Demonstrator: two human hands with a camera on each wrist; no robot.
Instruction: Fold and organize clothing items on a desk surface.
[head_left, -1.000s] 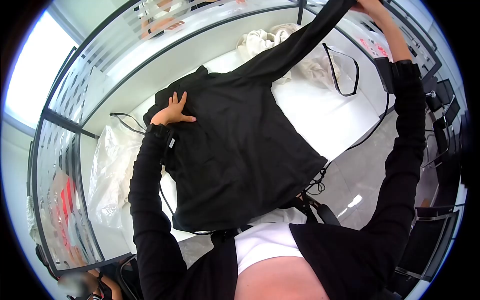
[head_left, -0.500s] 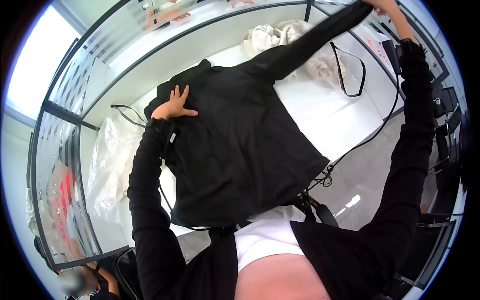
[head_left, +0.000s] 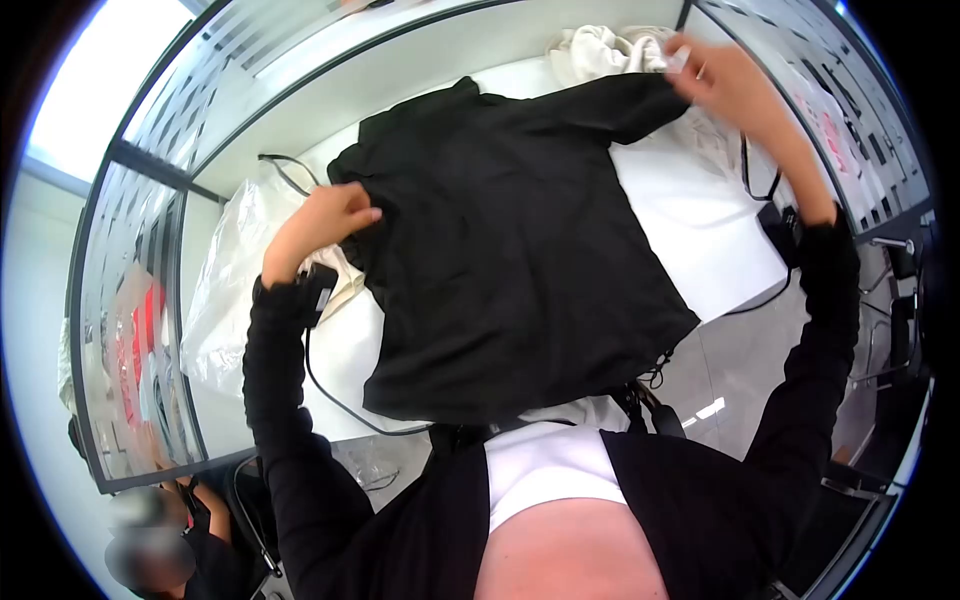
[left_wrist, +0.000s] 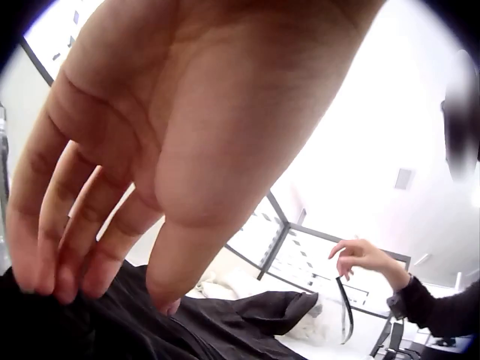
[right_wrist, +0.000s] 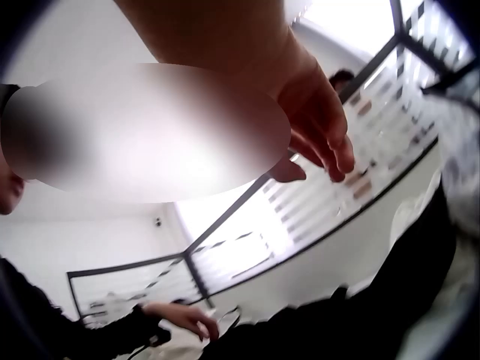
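Note:
A black long-sleeved garment [head_left: 510,250] lies spread on the white table [head_left: 690,240], its visible sleeve angled toward the back right. My left hand [head_left: 320,225] is at the garment's left edge; in the left wrist view the fingers of the left hand [left_wrist: 172,135] hang down, slightly bent, at the black cloth [left_wrist: 225,322]. Whether they touch it I cannot tell. Above the sleeve's end is my right hand [head_left: 735,95], fingers loosely bent. The right wrist view shows the right hand [right_wrist: 319,124] in the air with nothing held, above the black cloth [right_wrist: 360,322].
Cream cloth [head_left: 600,55] lies bunched at the back. A clear plastic bag [head_left: 235,290] is on the left, and a black strap loop [head_left: 757,175] stands at the right. Glass partitions [head_left: 140,330] frame the table. Another person [head_left: 205,545] is at the lower left.
My right hand has let go of the sleeve, which has dropped nearer the table with its end drawn in. The left hand has lifted from lying flat, its fingers now bent downward. The head view has shifted.

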